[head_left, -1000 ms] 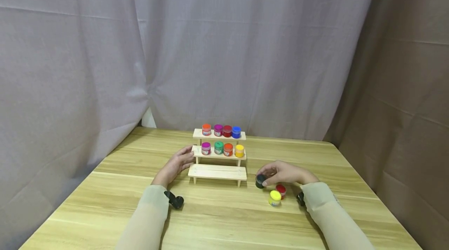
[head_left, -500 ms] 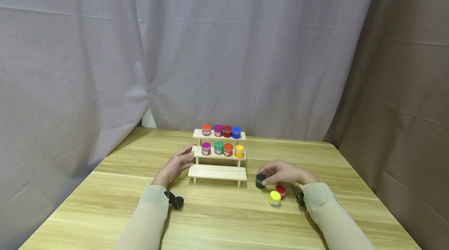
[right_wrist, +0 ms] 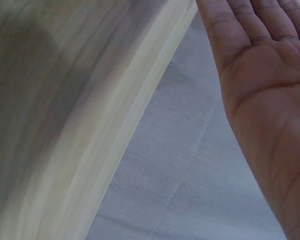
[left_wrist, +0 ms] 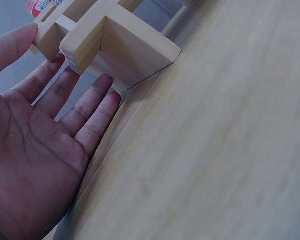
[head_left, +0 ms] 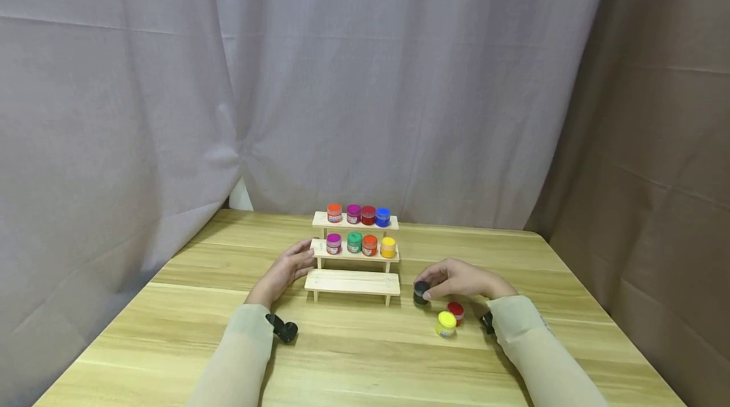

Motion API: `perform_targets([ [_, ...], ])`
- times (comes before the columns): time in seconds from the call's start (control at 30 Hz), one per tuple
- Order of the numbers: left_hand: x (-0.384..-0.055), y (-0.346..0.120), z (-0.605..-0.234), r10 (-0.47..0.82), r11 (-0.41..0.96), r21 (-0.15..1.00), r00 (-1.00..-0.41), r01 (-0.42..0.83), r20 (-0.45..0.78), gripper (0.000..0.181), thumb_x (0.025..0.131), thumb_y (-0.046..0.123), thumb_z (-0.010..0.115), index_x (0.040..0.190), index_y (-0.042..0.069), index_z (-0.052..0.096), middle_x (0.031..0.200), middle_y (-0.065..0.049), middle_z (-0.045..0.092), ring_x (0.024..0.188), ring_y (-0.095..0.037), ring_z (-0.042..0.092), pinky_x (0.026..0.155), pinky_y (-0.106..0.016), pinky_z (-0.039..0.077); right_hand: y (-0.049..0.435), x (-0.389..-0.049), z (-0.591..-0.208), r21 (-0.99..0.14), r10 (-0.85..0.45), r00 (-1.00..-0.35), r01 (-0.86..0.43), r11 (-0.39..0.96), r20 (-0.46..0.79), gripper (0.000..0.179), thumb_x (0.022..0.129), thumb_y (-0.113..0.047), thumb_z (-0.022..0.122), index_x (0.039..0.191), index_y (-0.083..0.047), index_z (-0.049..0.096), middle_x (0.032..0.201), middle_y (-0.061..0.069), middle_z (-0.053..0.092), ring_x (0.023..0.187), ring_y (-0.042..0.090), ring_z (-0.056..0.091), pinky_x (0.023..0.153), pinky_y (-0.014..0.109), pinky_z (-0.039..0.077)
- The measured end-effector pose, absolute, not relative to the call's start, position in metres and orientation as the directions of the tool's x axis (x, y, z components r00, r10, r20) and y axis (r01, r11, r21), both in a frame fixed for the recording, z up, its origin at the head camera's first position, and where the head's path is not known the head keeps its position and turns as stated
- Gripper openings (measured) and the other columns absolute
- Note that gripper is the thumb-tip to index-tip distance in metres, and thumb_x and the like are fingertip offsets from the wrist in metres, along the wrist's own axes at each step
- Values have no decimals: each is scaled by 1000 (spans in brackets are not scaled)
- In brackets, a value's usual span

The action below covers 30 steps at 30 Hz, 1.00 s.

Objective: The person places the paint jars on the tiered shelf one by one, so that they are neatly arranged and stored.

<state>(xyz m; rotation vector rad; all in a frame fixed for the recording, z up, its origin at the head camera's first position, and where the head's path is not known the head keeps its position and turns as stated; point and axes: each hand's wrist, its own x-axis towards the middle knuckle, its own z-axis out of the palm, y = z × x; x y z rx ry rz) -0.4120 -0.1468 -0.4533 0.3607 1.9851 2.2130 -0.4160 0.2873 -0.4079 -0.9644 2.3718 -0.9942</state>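
My right hand (head_left: pixel 459 279) pinches a small black paint jar (head_left: pixel 421 293) between thumb and fingers, to the right of the wooden shelf. The right wrist view shows the palm (right_wrist: pixel 270 95), while the jar is hidden there. Just nearer to me are a red paint jar (head_left: pixel 455 312) and a yellow paint jar (head_left: pixel 446 324). My left hand (head_left: pixel 285 272) is at the left side of the three-step shelf (head_left: pixel 352 283). In the left wrist view, its nearly straight fingers (left_wrist: pixel 92 102) reach to the shelf's wooden end (left_wrist: pixel 135 45), thumb at an upper step.
Several coloured paint jars stand in rows on the shelf's top step (head_left: pixel 319 219) and middle step (head_left: pixel 317 246). The bottom step carries no jar. Shelf and loose jars are on a wooden table (head_left: pixel 353 362), with grey curtains (head_left: pixel 365 90) behind it.
The black jar, in my right fingers, has shifted very slightly away from me and left. The whole view has tilted a touch. My left hand stays at the shelf.
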Motion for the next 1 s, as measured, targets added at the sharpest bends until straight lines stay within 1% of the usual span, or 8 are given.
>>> perform_targets([
  [0.13,-412,-147,-452,275,-109,993,-958,49,78,66,102,26,53,158,4,26,163,-20,24,142,-42,35,118,-48,34,287,-416,-406,-727,-723,-685,-454,515,-85,35,90,-28,77,123,-16,71,106,-1,74,100,21,68,87,30,56],
  [0.2,-411,-147,-452,277,-106,993,-958,52,80,66,102,27,53,158,4,26,163,-20,23,142,-42,35,118,-48,34,286,-416,-405,-724,-725,-684,-460,514,-80,35,91,-29,76,123,-16,71,106,-1,74,101,21,69,88,31,56],
  [0.3,-411,-146,-453,273,-108,993,-959,51,79,66,102,26,53,158,4,26,163,-20,23,142,-42,35,118,-48,34,286,-416,-404,-721,-730,-680,-472,507,-68,37,91,-29,76,124,-14,70,107,-1,74,101,20,69,90,33,56],
  [0.5,-410,-147,-454,279,-109,993,-957,49,78,66,103,26,52,158,4,25,162,-21,24,143,-41,34,118,-47,33,283,-417,-400,-716,-732,-679,-485,502,-53,36,92,-29,75,124,-15,70,108,-1,74,102,19,68,91,34,56],
  [0.67,-410,-148,-453,279,-113,992,-956,56,86,69,101,27,54,159,4,25,162,-21,26,143,-42,33,118,-47,33,281,-416,-396,-722,-742,-669,-491,488,-47,36,92,-28,75,124,-14,70,108,0,74,102,20,69,91,34,56],
  [0.8,-410,-148,-451,277,-111,992,-957,63,91,70,100,28,55,158,4,25,161,-23,27,143,-42,34,118,-48,33,280,-415,-393,-739,-738,-673,-477,475,-40,35,91,-25,76,123,-13,71,108,1,74,102,22,69,91,32,55],
  [1.0,-410,-148,-452,279,-109,993,-957,54,83,66,103,25,52,159,3,24,161,-23,26,141,-42,36,118,-47,33,277,-416,-389,-735,-747,-664,-497,462,-21,35,91,-22,76,124,-12,70,108,1,75,103,21,69,91,27,55],
])
